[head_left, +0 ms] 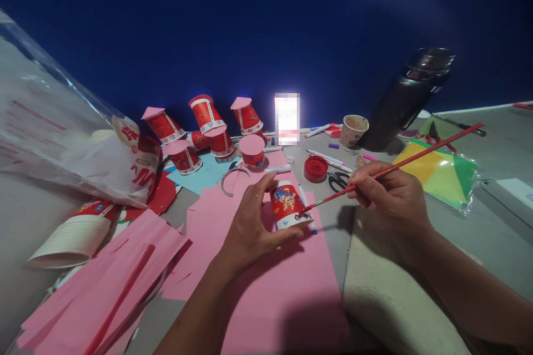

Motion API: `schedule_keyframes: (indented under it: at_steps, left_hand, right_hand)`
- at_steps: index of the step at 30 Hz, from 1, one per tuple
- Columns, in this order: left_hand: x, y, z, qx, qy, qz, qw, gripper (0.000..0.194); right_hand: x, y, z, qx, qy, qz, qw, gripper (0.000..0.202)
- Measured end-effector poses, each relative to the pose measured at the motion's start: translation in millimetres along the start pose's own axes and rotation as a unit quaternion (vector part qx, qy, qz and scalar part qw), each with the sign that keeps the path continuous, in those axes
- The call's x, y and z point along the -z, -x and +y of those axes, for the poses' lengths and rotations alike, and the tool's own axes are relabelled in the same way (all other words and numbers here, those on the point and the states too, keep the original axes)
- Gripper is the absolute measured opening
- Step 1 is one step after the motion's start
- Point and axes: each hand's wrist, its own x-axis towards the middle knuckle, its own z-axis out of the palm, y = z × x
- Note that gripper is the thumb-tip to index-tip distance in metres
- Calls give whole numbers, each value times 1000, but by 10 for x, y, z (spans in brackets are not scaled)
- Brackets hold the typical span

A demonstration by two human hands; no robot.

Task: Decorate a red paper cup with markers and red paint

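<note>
A red patterned paper cup (287, 203) is gripped at its top and bottom by my left hand (254, 219), above pink paper (245, 299). My right hand (385, 194) is closed around a long red paintbrush (420, 155), whose tip touches the cup's lower right side. Just beyond the cup sits an open pot of red paint (315, 168). Black-handled scissors (339, 181) and white markers (331, 160) lie close to the pot.
Several red cups with pink paper tops (252, 151) stand at the back left. Beside them are a plastic bag (70, 122) and stacked cups (70, 238). A black thermos (403, 100), a speckled cup (353, 130) and a coloured packet (441, 172) are on the right.
</note>
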Motion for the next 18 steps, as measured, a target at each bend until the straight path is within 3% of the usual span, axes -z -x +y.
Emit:
schedule_keyframes:
  at_steps: [10,18]
  left_hand:
    - [-3,-4,0,-19,9,-1,1000,103]
    - [-4,-3,-20,-14,16,1,1000,105]
  right_hand:
    - [-20,17,-9,-4,-6,-9,1000,37]
    - [-30,5,4,-5,-26,34,999,35]
